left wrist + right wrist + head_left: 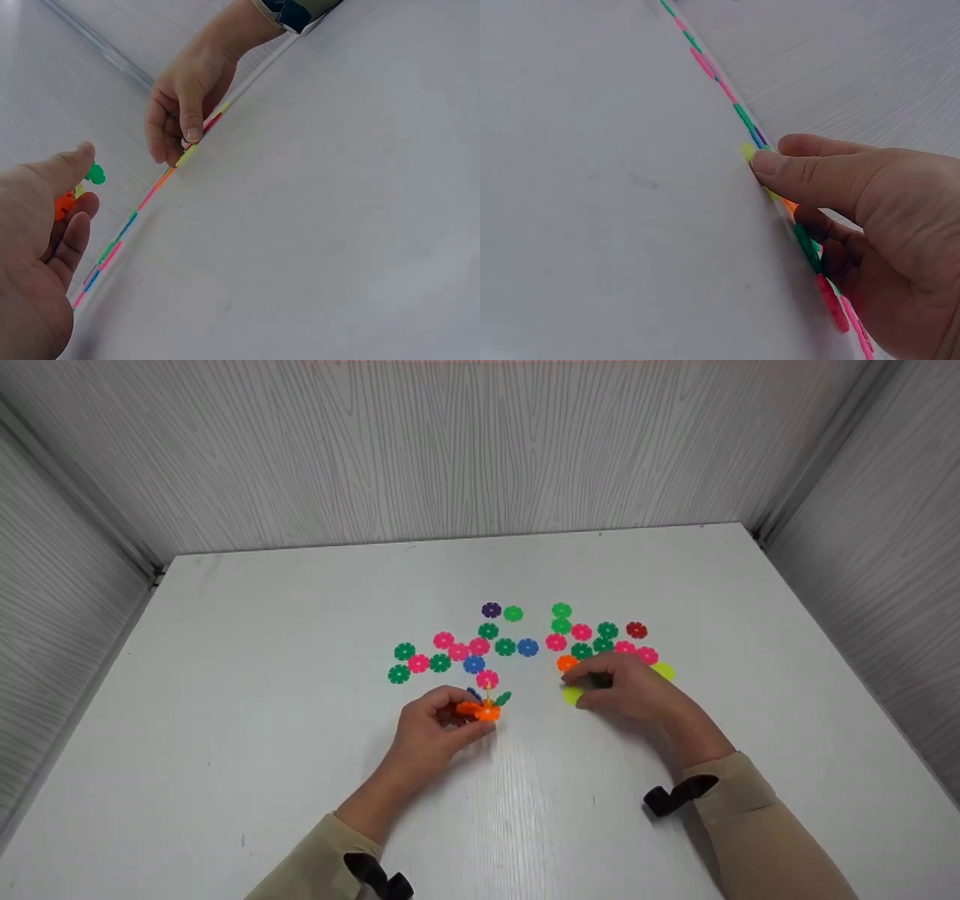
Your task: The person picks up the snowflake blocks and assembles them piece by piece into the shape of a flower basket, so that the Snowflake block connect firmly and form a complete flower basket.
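In the head view my left hand (435,729) holds a small cluster of joined notched plastic discs above the table. An orange disc (487,712) faces up in it, and a green disc (503,699) sticks out at its right. My right hand (626,690) is lowered to the tabletop, its thumb and fingers at a yellow disc (572,695). The right wrist view has the thumb against the edge of that yellow disc (748,153). Part of the cluster is hidden behind the left fingers.
Flat flower-shaped discs lie scattered beyond both hands, among them a purple disc (491,610), a dark red disc (636,630) and a blue disc (528,647). Another yellow disc (664,670) lies partly behind the right hand. Wood-grain panels (480,450) border the white table (300,607).
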Demonstrator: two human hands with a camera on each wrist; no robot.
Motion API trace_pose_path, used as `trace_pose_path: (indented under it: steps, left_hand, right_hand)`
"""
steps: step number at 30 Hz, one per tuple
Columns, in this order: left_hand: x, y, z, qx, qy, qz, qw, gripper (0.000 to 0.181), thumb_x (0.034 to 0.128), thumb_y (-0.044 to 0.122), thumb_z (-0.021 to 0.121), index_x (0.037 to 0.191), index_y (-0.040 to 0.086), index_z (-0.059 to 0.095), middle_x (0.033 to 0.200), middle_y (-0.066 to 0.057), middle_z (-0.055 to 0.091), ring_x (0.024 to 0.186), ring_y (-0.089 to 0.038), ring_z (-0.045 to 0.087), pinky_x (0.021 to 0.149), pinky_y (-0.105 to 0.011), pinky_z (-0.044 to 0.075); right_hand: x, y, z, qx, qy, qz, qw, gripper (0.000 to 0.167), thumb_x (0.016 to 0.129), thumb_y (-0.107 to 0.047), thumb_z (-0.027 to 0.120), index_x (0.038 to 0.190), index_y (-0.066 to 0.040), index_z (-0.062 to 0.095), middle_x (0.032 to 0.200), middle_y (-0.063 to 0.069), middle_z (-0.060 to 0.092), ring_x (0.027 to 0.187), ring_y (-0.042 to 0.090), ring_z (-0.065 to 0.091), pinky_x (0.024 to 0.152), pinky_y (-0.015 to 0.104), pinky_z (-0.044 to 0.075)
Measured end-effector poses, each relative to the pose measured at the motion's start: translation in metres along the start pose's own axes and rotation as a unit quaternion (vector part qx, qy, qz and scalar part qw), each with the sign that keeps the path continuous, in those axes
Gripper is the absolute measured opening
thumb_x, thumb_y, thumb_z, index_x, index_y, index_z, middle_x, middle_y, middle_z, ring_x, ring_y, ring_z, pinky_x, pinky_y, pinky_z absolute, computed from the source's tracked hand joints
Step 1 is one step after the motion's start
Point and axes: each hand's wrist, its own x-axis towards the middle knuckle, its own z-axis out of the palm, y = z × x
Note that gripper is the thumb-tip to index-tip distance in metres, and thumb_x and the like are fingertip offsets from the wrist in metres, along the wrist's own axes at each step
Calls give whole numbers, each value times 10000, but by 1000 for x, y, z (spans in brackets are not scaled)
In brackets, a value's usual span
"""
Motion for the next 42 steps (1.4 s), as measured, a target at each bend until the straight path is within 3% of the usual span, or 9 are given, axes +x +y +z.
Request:
trace_pose_path:
  steps: [8,18,23,27,32,42]
  left_hand:
    - [1,-1,0,-3,-14,-19,10000,332,876,241,902,1152,199,721,1097,14,722,1037,-233,683,881,-299,612]
    - [2,-2,0,-47,-73,-37,10000,325,877,254,901,1152,211,734,1109,18,729,1050,-233,686,891,-307,612]
    - [3,-2,0,-133,-86,-8,9999,306,889,236,890,1160,202,751,1119,16,740,1047,-235,698,876,-306,619]
    - [3,-2,0,-196,-101,34,9998,293,897,226,882,1164,198,764,1121,15,748,1044,-229,706,876,-304,620]
    - [3,-3,0,-219,-105,81,9997,283,905,242,876,1166,204,773,1127,20,751,1058,-213,707,909,-295,609]
    - [2,-2,-1,-158,-84,116,9998,280,904,273,877,1160,216,779,1114,22,745,1039,-230,698,888,-300,614]
  right_hand:
    - [0,-2,2,28,111,-97,9999,338,901,-159,856,1203,-299,791,1325,13,644,1291,287,550,974,452,594]
    - [-1,-12,6,222,219,-297,9991,174,917,-223,852,1072,-260,784,1070,-26,694,1032,232,629,855,338,589]
    - [-1,-24,14,666,418,-533,9955,143,909,-247,867,1036,-235,802,1002,-38,733,937,224,682,785,298,609]
    - [-1,-34,25,1193,164,-873,9889,127,934,-248,847,1048,-198,825,963,-9,764,861,220,741,783,297,628]
    - [-3,-44,37,1378,-87,-1272,9822,193,973,-200,800,1153,-135,823,1030,-4,792,907,197,762,816,273,624]
    - [-5,-52,48,1358,79,-1594,9778,202,973,-173,798,1159,-99,823,1057,-47,800,984,181,744,816,282,625]
